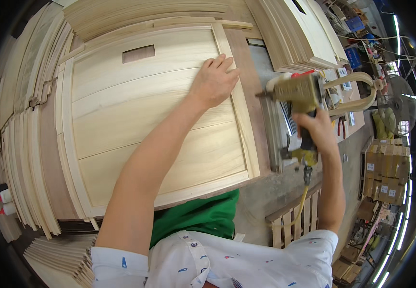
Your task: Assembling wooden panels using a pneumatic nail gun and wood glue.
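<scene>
A pale wooden panel point(155, 108) lies flat in front of me, framed by narrow wooden strips, with a rectangular cutout point(139, 54) near its far edge. My left hand point(216, 80) rests at the panel's right side, its bent fingers closed over the right-hand frame strip point(247, 139). Off to the right, my right hand point(317, 128) grips the handle of an olive-gold pneumatic nail gun point(294, 91). Its nose points left toward the strip and is apart from it. A yellow air hose point(302, 204) runs down from the handle's base.
Long wooden strips point(30, 163) lie stacked at the left. Stacked boards point(140, 19) and more panels point(299, 36) stand at the far side. A wooden pallet point(296, 221) is on the floor at right, with cardboard boxes point(385, 165) and a fan point(399, 105) beyond.
</scene>
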Tool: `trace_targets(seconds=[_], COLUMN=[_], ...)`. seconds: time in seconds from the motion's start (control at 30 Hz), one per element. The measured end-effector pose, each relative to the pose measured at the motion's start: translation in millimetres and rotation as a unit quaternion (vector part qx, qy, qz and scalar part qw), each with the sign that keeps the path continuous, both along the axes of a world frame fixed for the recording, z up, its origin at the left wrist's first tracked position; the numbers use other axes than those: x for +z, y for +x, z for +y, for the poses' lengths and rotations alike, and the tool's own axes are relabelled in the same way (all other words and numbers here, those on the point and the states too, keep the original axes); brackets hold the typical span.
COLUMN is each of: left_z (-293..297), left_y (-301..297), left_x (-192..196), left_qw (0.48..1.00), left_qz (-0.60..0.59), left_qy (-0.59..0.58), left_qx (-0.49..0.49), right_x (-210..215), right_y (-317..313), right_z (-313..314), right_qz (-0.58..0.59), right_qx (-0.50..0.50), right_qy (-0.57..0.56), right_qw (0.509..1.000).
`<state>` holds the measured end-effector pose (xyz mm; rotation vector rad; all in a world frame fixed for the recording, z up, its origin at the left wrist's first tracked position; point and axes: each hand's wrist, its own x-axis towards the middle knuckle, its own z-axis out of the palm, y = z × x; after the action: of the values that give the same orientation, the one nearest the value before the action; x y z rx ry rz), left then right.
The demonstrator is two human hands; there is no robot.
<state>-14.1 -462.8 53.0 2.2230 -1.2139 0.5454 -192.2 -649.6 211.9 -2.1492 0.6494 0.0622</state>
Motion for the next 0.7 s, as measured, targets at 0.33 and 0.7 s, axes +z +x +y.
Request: trace_targets(seconds=[0.33,0.7], left_z=[-2.4,-3.6], left_y=[1.1,0.6], left_x=[0.5,3.6], left_qw=[0.999,0.999], left_qz=[-0.024,0.008], left_qy=[-0.018,-0.045], left_qx=[0.01,-0.004], right_x=[9.1,10.1], right_y=[205.3,244.2], right_z=[18.4,33.2], right_qz=[-0.084,-0.008], right_qx=[0.166,0.128], right_qy=[-0.136,-0.162], right_qw=[0.973,0.978])
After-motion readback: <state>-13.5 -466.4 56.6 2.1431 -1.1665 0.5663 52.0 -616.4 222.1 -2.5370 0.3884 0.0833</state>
